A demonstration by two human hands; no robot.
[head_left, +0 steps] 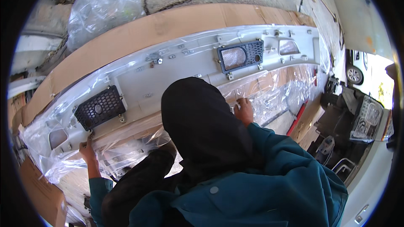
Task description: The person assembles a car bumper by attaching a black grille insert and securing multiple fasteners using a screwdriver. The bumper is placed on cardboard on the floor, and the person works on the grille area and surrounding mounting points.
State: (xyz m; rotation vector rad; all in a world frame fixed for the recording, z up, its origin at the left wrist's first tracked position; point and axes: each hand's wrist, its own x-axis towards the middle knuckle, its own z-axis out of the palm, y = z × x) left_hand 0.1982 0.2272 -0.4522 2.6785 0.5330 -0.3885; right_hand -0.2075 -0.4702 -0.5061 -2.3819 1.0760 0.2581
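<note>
A long, curved, pale grey vehicle panel (176, 68) lies before me in clear plastic film (275, 85). Two dark grille-like frames are fixed to it, one honeycomb frame (100, 107) on the left and one part-open frame (240, 57) on the right. My left hand (88, 152) closes its fingers on the panel's near edge, just below the left frame. Farther right, the fingers of my right hand (244, 112) are curled and pinched at the film along the near edge. A large black cloth shape (202, 117) hides the near edge between my hands.
Brown cardboard (168, 22) lies along the panel's far side. Behind it, a crumpled clear plastic bag (105, 8) rests on cracked concrete. A red bar (297, 119) lies at the right, near a vehicle's headlamp (370, 117). More cardboard (40, 191) stands at lower left.
</note>
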